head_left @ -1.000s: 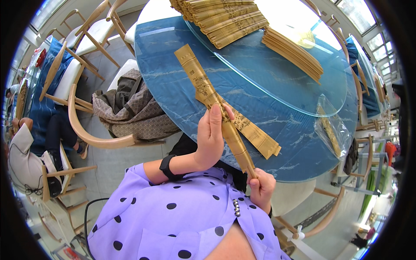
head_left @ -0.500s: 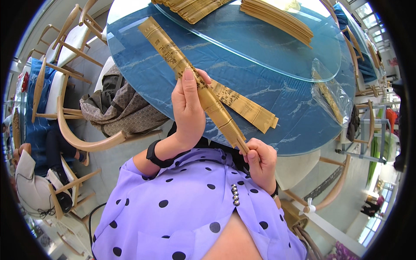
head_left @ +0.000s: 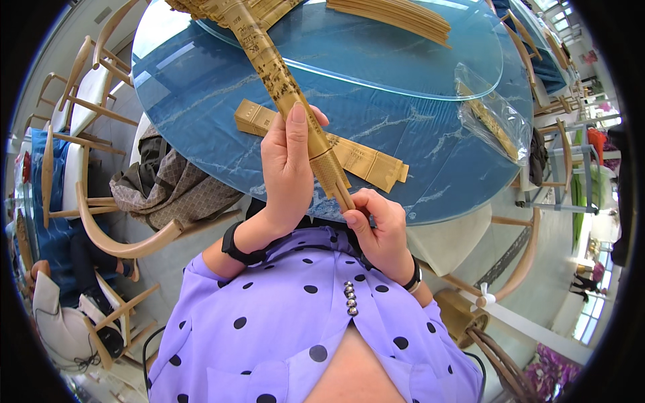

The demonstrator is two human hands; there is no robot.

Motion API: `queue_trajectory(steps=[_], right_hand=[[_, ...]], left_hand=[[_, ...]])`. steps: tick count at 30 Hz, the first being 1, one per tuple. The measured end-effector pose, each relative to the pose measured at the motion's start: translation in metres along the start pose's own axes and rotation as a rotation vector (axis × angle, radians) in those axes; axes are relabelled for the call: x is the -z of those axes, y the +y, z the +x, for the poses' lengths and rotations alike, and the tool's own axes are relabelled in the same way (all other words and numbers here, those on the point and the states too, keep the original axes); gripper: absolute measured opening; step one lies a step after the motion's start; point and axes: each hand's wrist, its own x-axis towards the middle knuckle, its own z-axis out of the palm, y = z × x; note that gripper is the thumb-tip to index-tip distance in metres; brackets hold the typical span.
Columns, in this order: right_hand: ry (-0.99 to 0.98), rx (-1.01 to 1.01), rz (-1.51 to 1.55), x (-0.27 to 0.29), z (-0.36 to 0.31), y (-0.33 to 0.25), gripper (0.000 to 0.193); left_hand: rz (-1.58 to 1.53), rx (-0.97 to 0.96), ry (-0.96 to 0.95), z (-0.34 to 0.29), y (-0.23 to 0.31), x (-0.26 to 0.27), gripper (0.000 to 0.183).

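A long, narrow gold paper chopstick sleeve [head_left: 272,67] with dark printing slants across the near side of the table. My left hand [head_left: 287,164] is closed around its lower part, thumb on top. Two thin stick ends, seemingly chopsticks [head_left: 343,197], poke out of its lower end. My right hand [head_left: 381,225] pinches these ends between thumb and fingers. Beneath the held sleeve, a small stack of flat gold sleeves [head_left: 368,163] lies on the blue table [head_left: 430,144], partly hidden by my left hand. What is inside the held sleeve is hidden.
A glass turntable [head_left: 376,66] bears a long gold stack [head_left: 396,20] and another gold pile [head_left: 272,12]. A clear plastic bag [head_left: 496,124] with a gold packet lies at the right. A patterned bag [head_left: 178,178] and wooden chair [head_left: 127,247] stand left.
The whole view has shifted, with the table higher and further left. The held sleeve is steeper and its top overlaps the far-left pile. My right hand has come closer to my left.
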Motion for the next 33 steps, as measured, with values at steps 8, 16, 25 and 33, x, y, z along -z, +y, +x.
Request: queue_trajectory(steps=[8, 16, 25, 33], right_hand=[[0.116, 0.506, -0.365, -0.005, 0.007, 0.002, 0.034], [0.004, 0.567, -0.534, 0.001, 0.005, -0.008, 0.034], [0.038, 0.636, -0.559, -0.004, 0.0, -0.002, 0.035], [0.062, 0.629, -0.571, -0.004, -0.002, -0.005, 0.032]], left_hand=[[0.144, 0.033, -0.063, 0.0, -0.003, 0.004, 0.042], [0.175, 0.104, -0.115, -0.006, 0.0, 0.011, 0.042], [0.175, 0.138, -0.11, -0.011, 0.009, 0.01, 0.042], [0.166, 0.039, -0.071, -0.02, 0.006, 0.004, 0.039]])
